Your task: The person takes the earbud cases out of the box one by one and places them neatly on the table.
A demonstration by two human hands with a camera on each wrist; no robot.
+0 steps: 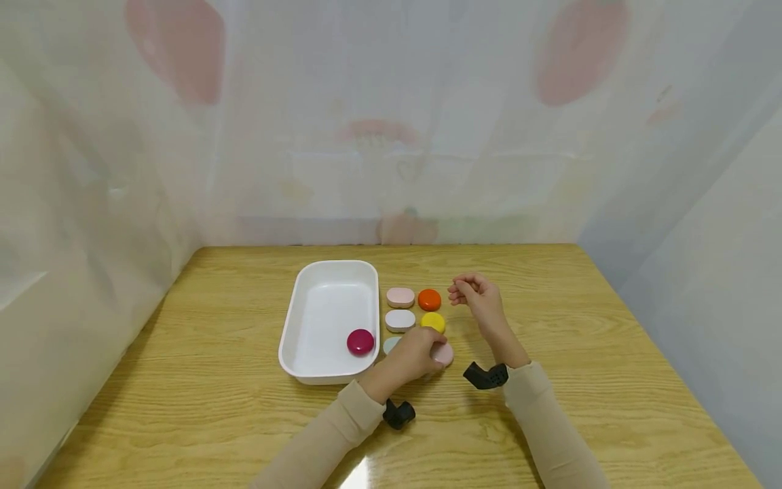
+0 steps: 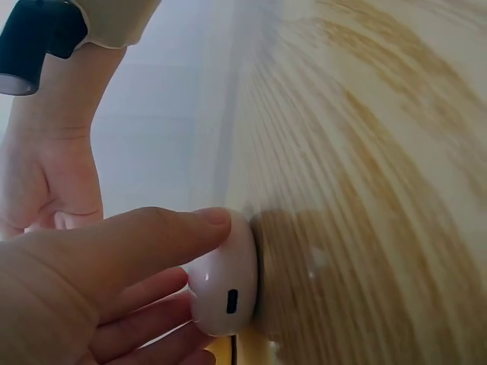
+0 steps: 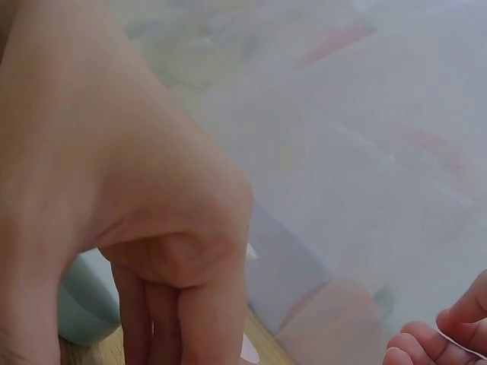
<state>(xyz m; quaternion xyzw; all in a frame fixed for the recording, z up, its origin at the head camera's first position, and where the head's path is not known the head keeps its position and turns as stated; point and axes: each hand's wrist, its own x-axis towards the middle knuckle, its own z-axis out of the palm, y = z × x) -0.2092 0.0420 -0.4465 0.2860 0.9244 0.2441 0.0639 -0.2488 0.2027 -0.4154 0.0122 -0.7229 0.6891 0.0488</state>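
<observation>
My left hand reaches over the table and grips a round pale pink case, which shows a small dark slot in its side in the left wrist view. There the thumb presses on the case from one side while the fingers lie along the other, with the case close to the wood. My right hand is raised to the right of a round orange case, its fingers loosely curled with nothing visible in them. A round yellow case sits just beyond my left hand.
A white tray on the left holds a round magenta case. Between tray and round cases stand a light pink oblong case, a whitish one and a mint one, partly hidden. A printed curtain hangs behind the table.
</observation>
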